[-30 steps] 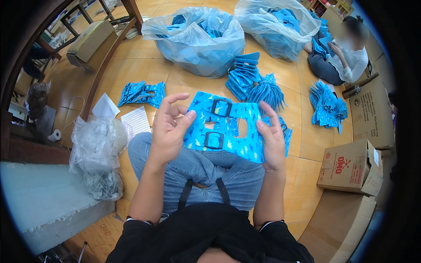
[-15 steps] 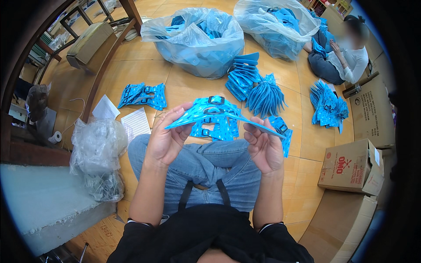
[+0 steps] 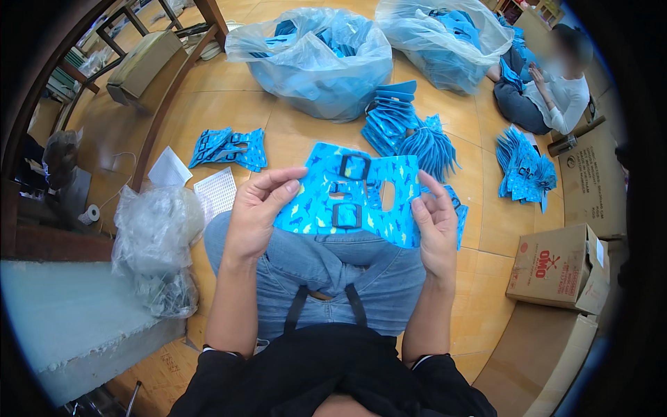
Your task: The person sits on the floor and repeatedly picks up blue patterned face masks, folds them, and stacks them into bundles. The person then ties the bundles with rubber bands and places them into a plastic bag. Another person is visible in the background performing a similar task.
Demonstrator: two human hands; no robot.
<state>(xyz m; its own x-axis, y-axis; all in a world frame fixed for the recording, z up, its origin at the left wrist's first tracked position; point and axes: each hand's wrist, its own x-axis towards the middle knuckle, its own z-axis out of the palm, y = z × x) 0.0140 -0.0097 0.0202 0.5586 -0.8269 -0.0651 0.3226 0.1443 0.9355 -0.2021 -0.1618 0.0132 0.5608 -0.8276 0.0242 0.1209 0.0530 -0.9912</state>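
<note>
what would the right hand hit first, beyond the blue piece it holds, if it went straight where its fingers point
Probably the fanned blue pile on the floor ahead, though depth is unclear: the right hand, gripping the blue piece, might pass above it.

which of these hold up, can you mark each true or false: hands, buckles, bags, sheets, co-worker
1. The left hand and right hand both hold the patterned piece. True.
2. Its buckles are white. False: the buckles are black.
3. The two big bags are empty. False: the bags both hold blue pieces.
4. The paper sheets lie left of the patterned piece. True.
5. The co-worker is at upper left. False: the co-worker sits at upper right.
</note>
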